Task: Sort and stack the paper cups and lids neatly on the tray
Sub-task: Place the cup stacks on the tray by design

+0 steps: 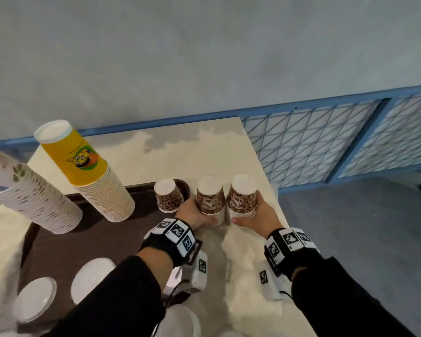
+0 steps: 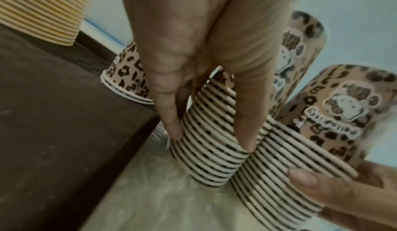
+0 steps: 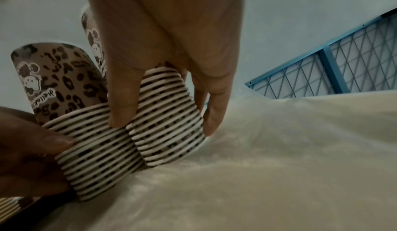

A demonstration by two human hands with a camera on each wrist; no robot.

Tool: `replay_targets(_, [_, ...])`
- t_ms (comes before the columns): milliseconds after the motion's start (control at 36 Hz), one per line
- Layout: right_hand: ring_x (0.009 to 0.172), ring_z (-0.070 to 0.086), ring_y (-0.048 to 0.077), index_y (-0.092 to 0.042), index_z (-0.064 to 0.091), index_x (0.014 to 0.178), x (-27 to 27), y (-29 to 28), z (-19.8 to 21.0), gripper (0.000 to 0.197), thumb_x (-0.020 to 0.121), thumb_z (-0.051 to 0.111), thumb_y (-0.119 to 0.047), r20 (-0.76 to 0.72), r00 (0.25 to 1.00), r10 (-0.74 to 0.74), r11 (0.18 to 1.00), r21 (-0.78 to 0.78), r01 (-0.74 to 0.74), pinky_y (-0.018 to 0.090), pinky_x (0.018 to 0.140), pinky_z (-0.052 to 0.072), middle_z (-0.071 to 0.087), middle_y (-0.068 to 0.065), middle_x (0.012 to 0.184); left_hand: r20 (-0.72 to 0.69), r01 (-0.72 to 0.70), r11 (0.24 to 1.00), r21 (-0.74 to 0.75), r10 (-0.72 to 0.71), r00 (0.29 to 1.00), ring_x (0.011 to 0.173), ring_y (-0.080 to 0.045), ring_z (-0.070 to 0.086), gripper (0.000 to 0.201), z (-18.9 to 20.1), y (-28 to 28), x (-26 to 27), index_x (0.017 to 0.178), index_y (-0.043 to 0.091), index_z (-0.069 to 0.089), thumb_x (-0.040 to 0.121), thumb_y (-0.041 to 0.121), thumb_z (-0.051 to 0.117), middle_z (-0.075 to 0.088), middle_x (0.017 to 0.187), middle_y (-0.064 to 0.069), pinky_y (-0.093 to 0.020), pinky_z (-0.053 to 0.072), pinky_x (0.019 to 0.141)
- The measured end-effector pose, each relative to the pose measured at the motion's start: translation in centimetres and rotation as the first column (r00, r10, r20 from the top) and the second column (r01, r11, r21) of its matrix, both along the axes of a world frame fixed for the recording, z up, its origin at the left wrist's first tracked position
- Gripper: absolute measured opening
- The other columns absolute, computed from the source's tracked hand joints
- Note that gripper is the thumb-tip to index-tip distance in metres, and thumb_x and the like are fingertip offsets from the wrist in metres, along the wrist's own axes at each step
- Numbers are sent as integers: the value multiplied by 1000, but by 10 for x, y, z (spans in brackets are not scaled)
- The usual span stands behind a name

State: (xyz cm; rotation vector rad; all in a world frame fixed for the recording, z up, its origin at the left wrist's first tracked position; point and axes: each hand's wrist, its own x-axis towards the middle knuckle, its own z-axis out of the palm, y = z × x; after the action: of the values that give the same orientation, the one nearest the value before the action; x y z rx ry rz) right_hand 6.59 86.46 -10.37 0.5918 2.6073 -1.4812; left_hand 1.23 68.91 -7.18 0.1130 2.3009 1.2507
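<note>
Three upside-down stacks of leopard-print paper cups stand in a row. The small stack sits on the far right corner of the brown tray. My left hand grips the middle stack low at its rims, on the table just right of the tray. The right hand grips the right stack the same way. The two held stacks touch side by side. In the left wrist view my fingers curl over the rims.
Two tall leaning stacks stand on the tray: yellow cups and white paw-print cups. White lids lie at the tray's near end, with more lids below. The table edge runs close on the right, beside a blue mesh panel.
</note>
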Motion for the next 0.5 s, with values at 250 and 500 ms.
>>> replay_targets(250, [118, 57, 28, -17, 40, 130, -3, -5, -2, 83, 59, 85, -22, 40, 997, -67, 997, -21, 68, 35, 99, 44, 61, 9, 125, -131, -47, 990, -131, 30, 991, 120, -24, 57, 75, -17, 2, 6, 125, 13, 51, 60, 25, 86, 63, 125, -8, -25, 41, 95])
replay_targets(500, [96, 61, 12, -33, 44, 110, -4, -21, 28, 69, 58, 86, -13, -211, 974, -86, 980, -194, 44, 23, 82, 43, 62, -9, 98, -284, -162, 985, 66, 174, 943, 103, -5, 58, 78, 0, -26, -1, 116, 28, 51, 49, 35, 89, 64, 110, 11, -24, 45, 93])
